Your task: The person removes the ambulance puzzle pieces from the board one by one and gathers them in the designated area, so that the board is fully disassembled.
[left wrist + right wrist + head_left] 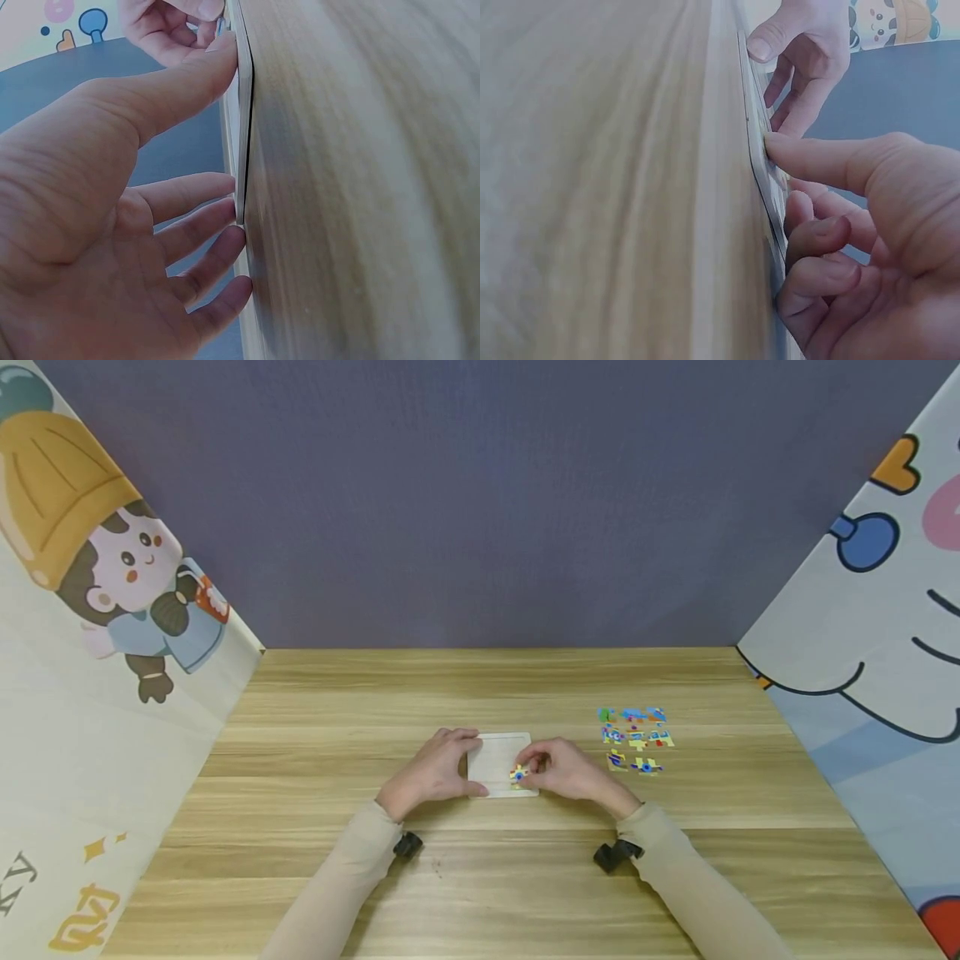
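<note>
A pale, shallow puzzle tray (495,760) with a raised border lies on the wooden table between both hands. My left hand (435,766) spans its left side, thumb on the near corner and fingertips at the far part. In the left wrist view the thumb (187,79) lies along the tray's rim, with the other fingers spread and fairly straight. Over the near right corner, my right hand (573,770) pinches a colourful jigsaw piece (519,773) between thumb and index finger. In the right wrist view its other fingers (821,255) are curled.
Several colourful jigsaw pieces (636,737), mostly blue and yellow, lie in loose rows on the table to the right of the tray. A dark blue-grey panel (495,510) stands behind the table (337,877). Cartoon-printed walls rise at both sides.
</note>
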Available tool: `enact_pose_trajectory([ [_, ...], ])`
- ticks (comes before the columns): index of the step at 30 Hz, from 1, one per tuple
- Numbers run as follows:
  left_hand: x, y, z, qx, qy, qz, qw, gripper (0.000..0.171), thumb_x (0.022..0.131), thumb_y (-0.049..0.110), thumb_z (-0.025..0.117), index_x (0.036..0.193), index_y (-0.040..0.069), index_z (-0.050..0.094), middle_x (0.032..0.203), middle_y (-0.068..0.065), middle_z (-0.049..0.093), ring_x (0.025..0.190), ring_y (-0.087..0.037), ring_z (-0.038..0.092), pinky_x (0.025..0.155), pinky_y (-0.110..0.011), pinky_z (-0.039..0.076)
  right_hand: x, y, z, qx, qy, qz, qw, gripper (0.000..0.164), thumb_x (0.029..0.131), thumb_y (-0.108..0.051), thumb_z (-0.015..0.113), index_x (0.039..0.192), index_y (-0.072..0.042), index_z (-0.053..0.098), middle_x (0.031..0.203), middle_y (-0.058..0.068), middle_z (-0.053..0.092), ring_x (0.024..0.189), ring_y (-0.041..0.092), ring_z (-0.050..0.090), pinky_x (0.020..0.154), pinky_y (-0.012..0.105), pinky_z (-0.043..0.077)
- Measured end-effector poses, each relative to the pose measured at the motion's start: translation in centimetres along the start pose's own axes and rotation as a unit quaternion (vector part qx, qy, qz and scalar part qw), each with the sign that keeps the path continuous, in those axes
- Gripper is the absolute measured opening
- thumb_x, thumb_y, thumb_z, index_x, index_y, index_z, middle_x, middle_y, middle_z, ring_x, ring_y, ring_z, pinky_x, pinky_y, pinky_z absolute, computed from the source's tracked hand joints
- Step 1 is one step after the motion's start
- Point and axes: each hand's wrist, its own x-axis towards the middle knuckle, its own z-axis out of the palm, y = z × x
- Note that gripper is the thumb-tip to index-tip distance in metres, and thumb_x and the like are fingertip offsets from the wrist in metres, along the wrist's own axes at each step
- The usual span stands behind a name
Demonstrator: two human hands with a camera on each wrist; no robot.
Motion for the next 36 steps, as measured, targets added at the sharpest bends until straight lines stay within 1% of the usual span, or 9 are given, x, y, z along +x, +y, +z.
enact_pose_trajectory([
  [4,0.0,0.0,0.0,-0.001,0.002,0.000,1.0000,0.084,0.083,0.041,0.092,0.150,0.002,0.059,0.165,-0.011,0.048,0.153,-0.037,0.042,0.128,-0.054,0.035,-0.1,-0.1,0.0,0.005,0.014,-0.006,1.000,0.022,0.089,-0.019,0.086,0.108,-0.013,0.078,0.095,0.000,0.071,0.083,0.013,0.060,0.070,0.023,0.049],
  [7,0.0,0.0,0.0,0.001,0.002,0.000,1.0000,0.084,0.083,0.041,0.092,0.150,0.002,0.059,0.165,-0.011,0.049,0.153,-0.037,0.042,0.129,-0.053,0.035,-0.1,0.0,0.0,0.007,0.016,-0.011,1.000,0.018,0.091,-0.019,0.084,0.107,-0.015,0.077,0.097,-0.001,0.072,0.083,0.013,0.060,0.070,0.023,0.049],
  [10,0.0,0.1,0.0,0.004,0.002,0.000,1.0000,0.084,0.083,0.041,0.092,0.150,0.003,0.059,0.165,-0.011,0.049,0.153,-0.037,0.042,0.129,-0.053,0.034,-0.2,0.1,-0.1,0.012,0.014,-0.018,1.000,0.015,0.094,-0.018,0.081,0.108,-0.014,0.077,0.098,0.000,0.073,0.082,0.013,0.061,0.068,0.023,0.049],
  [14,-0.1,0.1,0.0,0.005,-0.002,-0.004,1.0000,0.085,0.083,0.041,0.091,0.151,0.003,0.058,0.166,-0.011,0.048,0.153,-0.036,0.041,0.129,-0.053,0.034,-0.3,0.3,-0.2,0.021,0.011,-0.029,0.999,0.016,0.095,-0.017,0.079,0.109,-0.011,0.077,0.100,0.002,0.074,0.083,0.013,0.061,0.069,0.022,0.049],
  [20,0.0,0.0,0.1,0.001,-0.003,-0.011,0.9999,0.085,0.084,0.041,0.091,0.153,0.004,0.057,0.167,-0.009,0.047,0.154,-0.036,0.040,0.130,-0.054,0.034,-0.5,0.5,-0.3,0.039,0.002,-0.037,0.999,0.019,0.095,-0.013,0.077,0.114,-0.008,0.077,0.104,0.006,0.074,0.090,0.016,0.062,0.074,0.022,0.051],
  [27,0.0,-0.1,0.1,-0.004,0.000,-0.005,1.0000,0.085,0.084,0.041,0.091,0.152,0.003,0.057,0.166,-0.010,0.047,0.154,-0.036,0.040,0.130,-0.053,0.033,-0.4,0.8,-0.4,0.043,0.007,-0.037,0.998,0.017,0.098,-0.013,0.074,0.114,-0.009,0.077,0.106,0.005,0.075,0.097,0.015,0.065,0.083,0.024,0.054],
  [32,0.0,0.0,0.1,-0.003,-0.001,-0.005,1.0000,0.084,0.084,0.041,0.091,0.152,0.003,0.058,0.167,-0.010,0.047,0.154,-0.037,0.040,0.130,-0.053,0.032,-0.5,0.8,-0.5,0.049,0.023,-0.025,0.998,0.015,0.100,-0.015,0.072,0.113,-0.010,0.079,0.107,0.003,0.076,0.101,0.015,0.066,0.091,0.029,0.056],
  [36,0.0,0.0,0.1,0.001,-0.003,-0.005,1.0000,0.085,0.084,0.041,0.092,0.152,0.003,0.058,0.166,-0.010,0.047,0.154,-0.036,0.040,0.130,-0.053,0.032,-0.7,1.1,-0.6,0.045,0.036,-0.020,0.998,0.013,0.101,-0.016,0.072,0.111,-0.013,0.080,0.108,0.002,0.077,0.102,0.015,0.066,0.093,0.032,0.055],
])
